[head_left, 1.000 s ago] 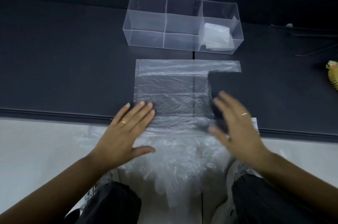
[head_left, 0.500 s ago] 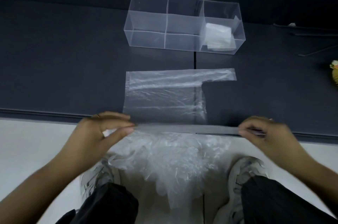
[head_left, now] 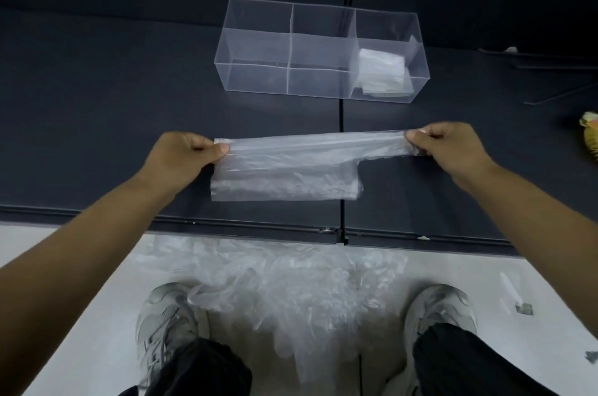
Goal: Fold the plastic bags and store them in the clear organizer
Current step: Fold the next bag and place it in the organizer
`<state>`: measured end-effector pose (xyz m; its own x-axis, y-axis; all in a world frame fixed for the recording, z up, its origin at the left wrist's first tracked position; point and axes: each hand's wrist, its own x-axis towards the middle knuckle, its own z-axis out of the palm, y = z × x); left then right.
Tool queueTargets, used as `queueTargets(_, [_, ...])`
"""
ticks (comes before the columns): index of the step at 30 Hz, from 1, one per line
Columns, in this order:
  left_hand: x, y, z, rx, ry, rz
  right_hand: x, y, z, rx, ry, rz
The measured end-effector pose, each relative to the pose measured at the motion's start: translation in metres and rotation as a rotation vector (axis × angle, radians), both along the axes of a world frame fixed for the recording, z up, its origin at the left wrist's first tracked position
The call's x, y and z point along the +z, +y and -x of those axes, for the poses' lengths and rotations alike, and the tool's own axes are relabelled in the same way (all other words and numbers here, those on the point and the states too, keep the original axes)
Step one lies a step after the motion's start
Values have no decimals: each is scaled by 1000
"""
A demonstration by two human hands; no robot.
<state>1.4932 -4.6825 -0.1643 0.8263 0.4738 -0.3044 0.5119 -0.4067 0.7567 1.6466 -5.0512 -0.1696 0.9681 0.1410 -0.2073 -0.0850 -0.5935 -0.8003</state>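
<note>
**Both hands pinching a half-folded plastic bag, organizer beyond**

Nearest the onlooker, below both forearms, stand the person's two grey shoes (head_left: pixel 166 321), with dark trouser legs (head_left: pixel 459 363) over them, on a pale floor (head_left: pixel 556 331). Between the shoes lies a loose heap of crumpled clear bags (head_left: pixel 284 292), reaching up to the front edge of the dark surface (head_left: pixel 97 137).

Further out, on that surface, is the plastic bag (head_left: pixel 284 179) being folded. Its near portion lies flat between the two wrists. Its far edge is a long, narrow, doubled band stretched from hand to hand.

The left hand (head_left: pixel 184 156) has its fingers curled under and its thumb pressed down, pinching the left end of the band. The right hand (head_left: pixel 453 146) is curled the same way and pinches the right end, where the bag narrows to a strip. Whether the band is raised off the surface or rests on it cannot be told.

A seam (head_left: pixel 341 117) in the surface runs away from the viewer, passing under the bag nearer the right hand.

Beyond the hands, well apart from the bag, sits the clear organizer (head_left: pixel 259 49), split by dividers into compartments. Its right-end compartment, roughly ahead of the right hand, holds a stack of folded bags (head_left: pixel 383 72).

A yellow object (head_left: pixel 590 133), cut off by the frame, lies to the right of the right hand.
</note>
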Motion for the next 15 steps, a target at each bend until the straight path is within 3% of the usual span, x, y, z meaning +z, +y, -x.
queueTargets(8, [-6,-12,-1,70,-81,-241,-6,8,-2,-52,-64,146])
queueTargets(11, [-4,-28,8,107,-272,-449,-6,10,-4,-67,-88,196])
queueTargets(13, [-1,-48,14,-76,-429,-605,-6,11,-5,-77,-89,221])
queueTargets(15, [-6,-65,15,-336,-419,-654,-6,13,-5,-75,-84,260])
